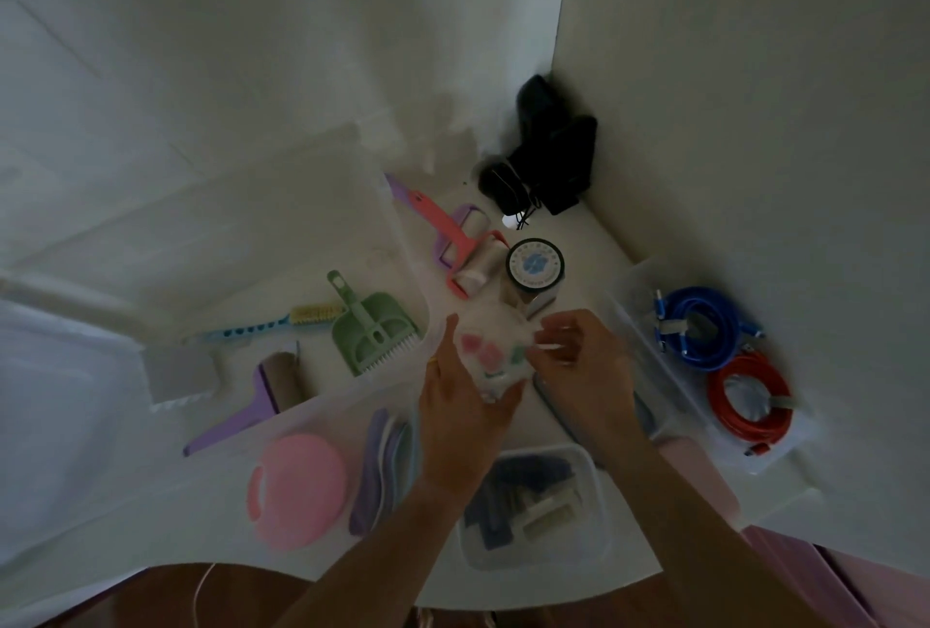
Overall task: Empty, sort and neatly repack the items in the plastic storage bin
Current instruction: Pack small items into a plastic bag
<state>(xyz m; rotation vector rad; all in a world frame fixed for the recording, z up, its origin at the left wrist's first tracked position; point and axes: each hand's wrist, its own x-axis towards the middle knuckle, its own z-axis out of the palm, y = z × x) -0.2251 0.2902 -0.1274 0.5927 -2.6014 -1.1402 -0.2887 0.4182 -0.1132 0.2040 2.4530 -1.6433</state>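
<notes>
Clear plastic, crinkly and light: the bag (490,355) of small coloured bits hangs above the bench (594,245) near its front edge. The left hand (460,393) cups its underside; the right hand (578,350) pinches its top corner. Probably limp and slippery, it wants support underneath.

Hands: left hand (460,406) cups a clear plastic bag (490,358) of small pink and green pieces from below; right hand (578,360) pinches the bag's upper right edge.
Bin: clear plastic storage bin (312,204) lies left of the hands, holding a green dustpan (372,330), a blue-handled brush (272,323) and a purple lint roller (261,401).
Table: pink lint roller (465,257) and a round-lidded jar (535,265) stand just beyond the bag.
Right tray: coiled blue cable (697,328) and red cable (750,403).
Near edge: pink round case (299,491); small clear container (533,506) under the wrists.
</notes>
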